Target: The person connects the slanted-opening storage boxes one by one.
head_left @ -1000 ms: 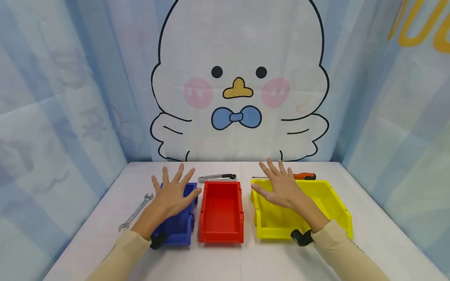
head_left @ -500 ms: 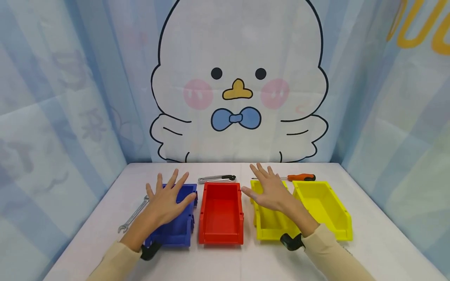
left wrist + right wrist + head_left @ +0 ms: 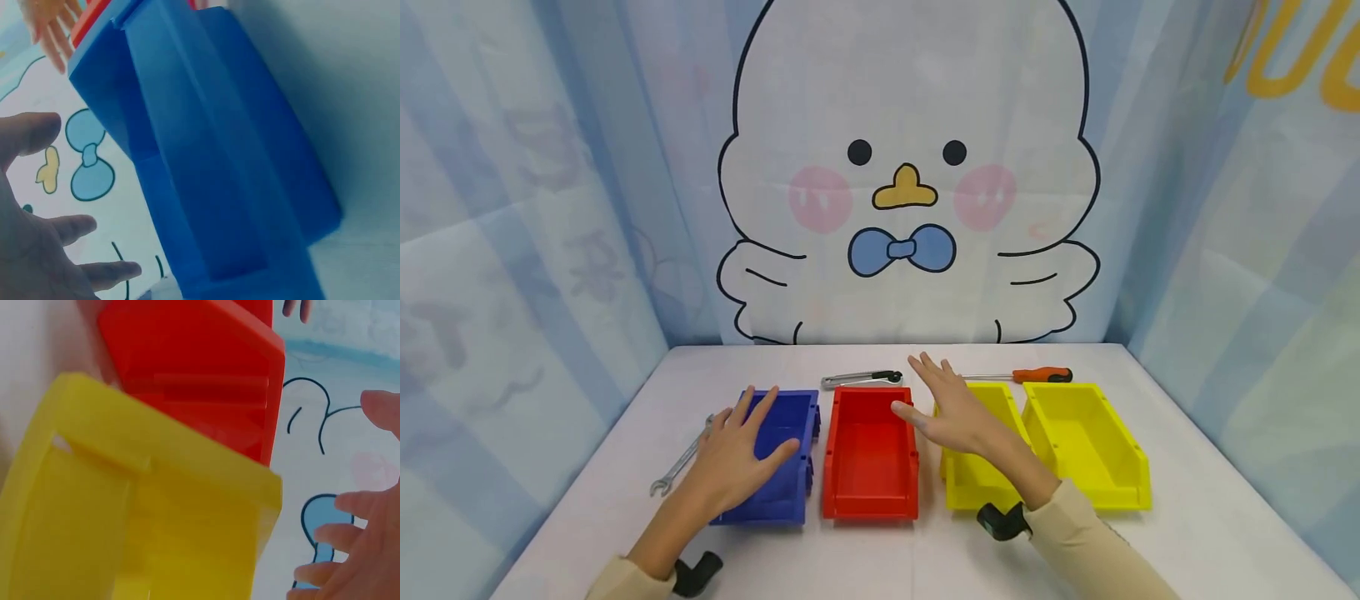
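My left hand (image 3: 730, 458) hovers over the left side of the blue bin (image 3: 782, 467), fingers spread and holding nothing. Partly behind that hand, a double-ended wrench (image 3: 679, 467) lies on the table. My right hand (image 3: 955, 412) is held above the gap between the red bin (image 3: 871, 454) and the left yellow bin (image 3: 973, 479), its fingers spread with nothing in them. Behind the red bin lies a metal tool with a black part (image 3: 862, 379), perhaps a utility knife. A screwdriver (image 3: 1042, 375) with an orange and black handle lies behind the yellow bins.
A second yellow bin (image 3: 1090, 450) stands against the first on the right. The white table (image 3: 880, 562) ends at a printed curtain (image 3: 910, 300) at the back, with more curtains on both sides. A black wrist camera (image 3: 698, 575) sits on the left wrist.
Both hands have moved left. The left hand has also come lower and nearer, while the right has passed from over the yellow bins toward the red one. Bins and tools stay put.
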{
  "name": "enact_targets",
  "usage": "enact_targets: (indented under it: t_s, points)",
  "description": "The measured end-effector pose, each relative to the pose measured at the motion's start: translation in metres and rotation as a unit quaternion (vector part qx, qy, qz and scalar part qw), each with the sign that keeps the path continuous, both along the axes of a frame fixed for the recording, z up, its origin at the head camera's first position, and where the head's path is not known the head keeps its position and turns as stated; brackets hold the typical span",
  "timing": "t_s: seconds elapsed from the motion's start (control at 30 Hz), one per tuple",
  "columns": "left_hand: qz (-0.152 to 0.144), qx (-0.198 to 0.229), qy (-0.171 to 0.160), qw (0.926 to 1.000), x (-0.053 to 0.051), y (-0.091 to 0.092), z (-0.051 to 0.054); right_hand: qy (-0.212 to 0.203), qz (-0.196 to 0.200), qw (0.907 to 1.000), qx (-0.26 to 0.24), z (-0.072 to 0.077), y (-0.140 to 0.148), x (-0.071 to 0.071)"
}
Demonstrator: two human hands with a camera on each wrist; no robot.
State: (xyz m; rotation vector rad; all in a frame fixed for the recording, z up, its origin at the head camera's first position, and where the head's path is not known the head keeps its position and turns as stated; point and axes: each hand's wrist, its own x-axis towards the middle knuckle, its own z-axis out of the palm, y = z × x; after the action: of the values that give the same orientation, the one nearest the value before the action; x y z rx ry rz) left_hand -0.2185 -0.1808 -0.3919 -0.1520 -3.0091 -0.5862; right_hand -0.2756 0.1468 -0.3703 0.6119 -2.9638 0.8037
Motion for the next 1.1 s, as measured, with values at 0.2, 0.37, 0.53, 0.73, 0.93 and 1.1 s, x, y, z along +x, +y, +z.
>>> enact_targets:
  t_s: [0.2, 0.37, 0.53, 0.73, 0.93, 1.1]
  points:
    - [0.000, 0.011, -0.004, 0.9999, 0.007, -0.009, -0.004, -0.021, -0.004, 0.9996, -0.021, -0.002, -0.009, 0.001]
    - [0.001, 0.017, -0.028, 0.9995, 0.014, -0.014, -0.008, -0.036, -0.007, 0.9986, -0.038, -0.003, -0.016, 0.004]
    - [0.002, 0.043, -0.019, 0.9989, 0.021, -0.019, -0.015, -0.052, -0.021, 0.9965, -0.062, -0.007, -0.023, 0.008]
    - [-0.002, 0.079, -0.006, 0.9968, 0.027, -0.024, -0.021, -0.073, -0.044, 0.9935, -0.075, -0.012, -0.032, 0.011]
    - [-0.001, 0.091, -0.010, 0.9958, 0.031, -0.025, -0.026, -0.088, -0.054, 0.9902, -0.093, -0.017, -0.038, 0.014]
    - [0.004, 0.094, -0.024, 0.9953, 0.031, -0.024, -0.029, -0.091, -0.066, 0.9888, -0.098, -0.017, -0.042, 0.016]
